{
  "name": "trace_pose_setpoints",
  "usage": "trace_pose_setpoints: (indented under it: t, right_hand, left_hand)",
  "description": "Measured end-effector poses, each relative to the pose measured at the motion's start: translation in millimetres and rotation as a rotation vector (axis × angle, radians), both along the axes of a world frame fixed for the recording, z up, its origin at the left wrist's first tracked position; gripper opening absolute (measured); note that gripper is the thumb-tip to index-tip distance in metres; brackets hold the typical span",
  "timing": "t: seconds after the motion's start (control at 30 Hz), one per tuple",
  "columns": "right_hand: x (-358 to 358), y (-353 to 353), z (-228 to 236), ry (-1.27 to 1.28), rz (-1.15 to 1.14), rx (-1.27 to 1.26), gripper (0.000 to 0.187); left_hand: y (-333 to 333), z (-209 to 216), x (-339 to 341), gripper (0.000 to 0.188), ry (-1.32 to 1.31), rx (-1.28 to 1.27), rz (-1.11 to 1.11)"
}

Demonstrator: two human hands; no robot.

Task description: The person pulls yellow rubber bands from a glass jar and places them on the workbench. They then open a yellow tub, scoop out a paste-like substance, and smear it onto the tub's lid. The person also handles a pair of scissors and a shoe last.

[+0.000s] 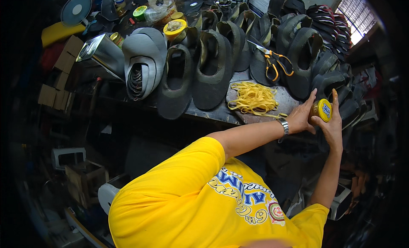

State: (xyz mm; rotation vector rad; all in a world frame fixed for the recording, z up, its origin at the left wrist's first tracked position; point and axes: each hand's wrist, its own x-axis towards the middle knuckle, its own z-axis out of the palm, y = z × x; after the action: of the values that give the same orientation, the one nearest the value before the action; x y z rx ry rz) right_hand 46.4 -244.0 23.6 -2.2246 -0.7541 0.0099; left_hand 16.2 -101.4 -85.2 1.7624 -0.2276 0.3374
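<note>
Between my two hands is a small jar (314, 112) with a yellow lid, above the table's right front edge. My left hand (300, 116), with a metal watch at the wrist, presses against the jar's left side. On the other side, my right hand (332, 124) grips it, thumb near the lid and fingers pointing up. A heap of yellow elastic strips (254, 97) lies left of my left hand on a worn board. Behind that heap, scissors (273, 63) with orange and black handles lie open on a dark shoe upper.
Several dark shoe uppers (215, 73) stand in rows along the table. Stacked grey sole sheets (145, 47), a metal can (100, 52) and an open yellow tub (175, 29) are at the left. A fan (76, 9) stands far left; a wooden stool (87, 179) is below.
</note>
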Motion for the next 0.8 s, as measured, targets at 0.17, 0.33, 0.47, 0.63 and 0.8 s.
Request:
trace_pose_setpoints:
  t: [0.17,0.33,0.47,0.63,0.8]
  right_hand:
    - [2.2,5.9,-6.5,0.098,0.02,0.119,0.107]
    - [-2.4,10.9,-2.5,0.073,-0.061,0.175,0.107]
    - [-8.1,24.2,48.3,0.049,-0.053,0.235,0.104]
    - [18.4,108.3,128.4,-0.118,0.229,0.324,0.099]
    - [66.1,294.5,140.6,-0.13,0.466,0.291,0.1]
  left_hand:
    - [21.2,17.4,-40.3,0.13,-0.079,0.106,-0.004]
    - [96.7,25.9,-122.3,0.09,-0.01,0.026,-0.266]
    - [166.6,16.2,-212.9,0.067,0.095,-0.016,-0.096]
    - [220.1,-38.4,-298.8,0.044,0.239,-0.045,0.416]
    - [243.3,-93.4,-350.3,0.035,0.441,0.069,0.598]
